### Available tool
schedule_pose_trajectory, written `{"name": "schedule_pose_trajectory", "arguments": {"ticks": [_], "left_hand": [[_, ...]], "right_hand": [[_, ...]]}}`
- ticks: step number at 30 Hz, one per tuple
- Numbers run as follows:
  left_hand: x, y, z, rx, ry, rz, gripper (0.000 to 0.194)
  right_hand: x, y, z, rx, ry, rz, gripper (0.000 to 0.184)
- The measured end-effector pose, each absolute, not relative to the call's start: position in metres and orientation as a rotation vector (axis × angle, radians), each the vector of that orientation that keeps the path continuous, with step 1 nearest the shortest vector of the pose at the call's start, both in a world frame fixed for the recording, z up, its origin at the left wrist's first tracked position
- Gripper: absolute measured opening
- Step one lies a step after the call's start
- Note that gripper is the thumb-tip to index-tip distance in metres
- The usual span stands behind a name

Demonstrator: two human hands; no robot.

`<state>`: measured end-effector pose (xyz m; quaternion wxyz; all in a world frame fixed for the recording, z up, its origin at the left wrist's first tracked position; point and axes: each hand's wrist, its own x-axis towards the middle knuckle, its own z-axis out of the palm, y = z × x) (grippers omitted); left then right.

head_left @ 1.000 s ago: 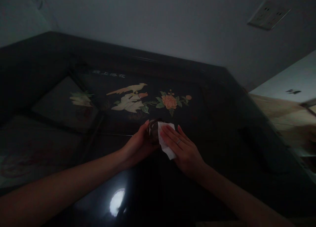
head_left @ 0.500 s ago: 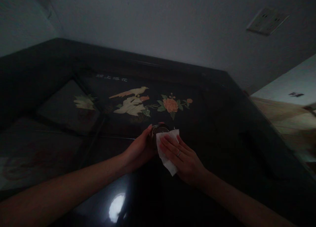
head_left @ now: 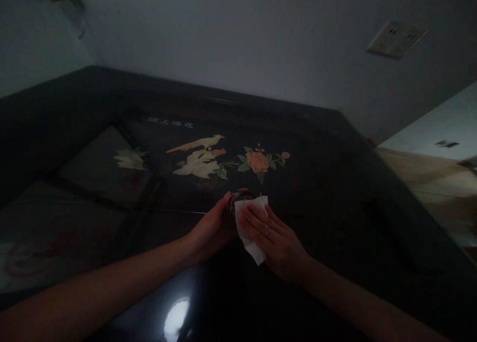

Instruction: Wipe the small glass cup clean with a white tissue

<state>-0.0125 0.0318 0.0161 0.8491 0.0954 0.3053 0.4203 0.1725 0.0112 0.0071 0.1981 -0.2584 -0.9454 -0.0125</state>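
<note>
My left hand (head_left: 214, 228) is wrapped round a small dark round object (head_left: 240, 195) with a shiny rim; its kind is hard to make out in the dim light. Against the near side of that object, my right hand (head_left: 274, 238) presses a white tissue (head_left: 250, 247) under its fingers. A ring shows on one finger of the right hand. The tissue covers much of the round object, and its lower corner hangs free. Both hands are above a glossy black tabletop (head_left: 316, 208).
Beyond my hands the surface carries an inlaid bird (head_left: 197, 143) and a pink flower (head_left: 258, 162). At left is a panel with dark frame strips (head_left: 106, 166). A pale wall (head_left: 223, 39) with a socket plate (head_left: 397, 39) rises behind. Wooden flooring (head_left: 417, 175) shows at right.
The view has shifted slightly, so the wall socket and table edge sit a little lower. Both hands keep their holds on the round object and tissue, almost unmoved.
</note>
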Motion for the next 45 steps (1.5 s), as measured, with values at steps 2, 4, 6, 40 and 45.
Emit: {"name": "schedule_pose_trajectory", "arguments": {"ticks": [2,4,6,40,45], "left_hand": [[-0.013,0.031,0.017,0.224,0.669,0.885,0.034],[-0.013,0.031,0.016,0.250,0.682,0.889,0.033],[-0.013,0.031,0.013,0.275,0.671,0.897,0.034],[-0.014,0.032,0.012,0.181,0.662,0.810,0.043],[-0.016,0.033,0.009,0.191,0.636,0.762,0.051]], "right_hand": [[0.181,0.009,0.004,-0.721,-2.661,-0.044,0.052],[0.184,0.010,0.002,-0.752,-2.657,-0.052,0.054],[0.183,0.014,0.001,-0.804,-2.618,-0.037,0.056],[0.158,-0.004,0.010,-0.713,-2.660,-0.020,0.048],[0.155,0.002,0.012,-0.734,-2.658,-0.057,0.048]]}}
